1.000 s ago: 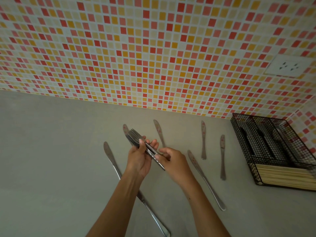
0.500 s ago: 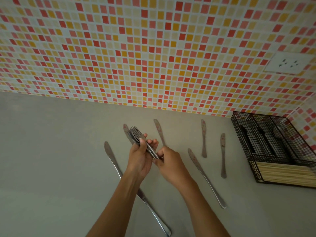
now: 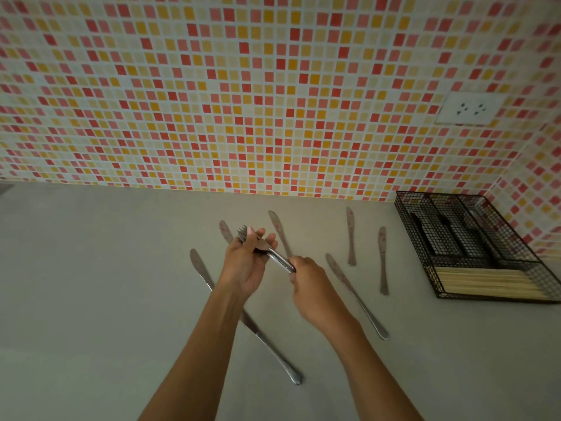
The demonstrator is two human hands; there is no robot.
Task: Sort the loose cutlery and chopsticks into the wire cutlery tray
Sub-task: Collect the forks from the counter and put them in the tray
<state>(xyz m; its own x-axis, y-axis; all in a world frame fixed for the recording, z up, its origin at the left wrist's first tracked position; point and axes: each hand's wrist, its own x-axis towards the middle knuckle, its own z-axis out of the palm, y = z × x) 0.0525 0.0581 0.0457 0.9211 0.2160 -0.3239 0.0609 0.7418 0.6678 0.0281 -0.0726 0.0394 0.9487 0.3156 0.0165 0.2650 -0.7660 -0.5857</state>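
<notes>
The left hand (image 3: pixel 243 265) gripped the forks (image 3: pixel 274 255) near the tines. The right hand (image 3: pixel 312 287) had closed over the handle ends, which earlier protruded. The bundle appeared squared for transfer. Knives (image 3: pixel 355 294) lay around both hands. The wire cutlery tray (image 3: pixel 416 238), holding chopsticks (image 3: pixel 491 284), stood well right.

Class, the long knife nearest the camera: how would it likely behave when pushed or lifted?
The long knife looks like metal, so probably stiff. Flat on the smooth counter, it would likely slide, not roll. Its shiny handle may slip.
</notes>
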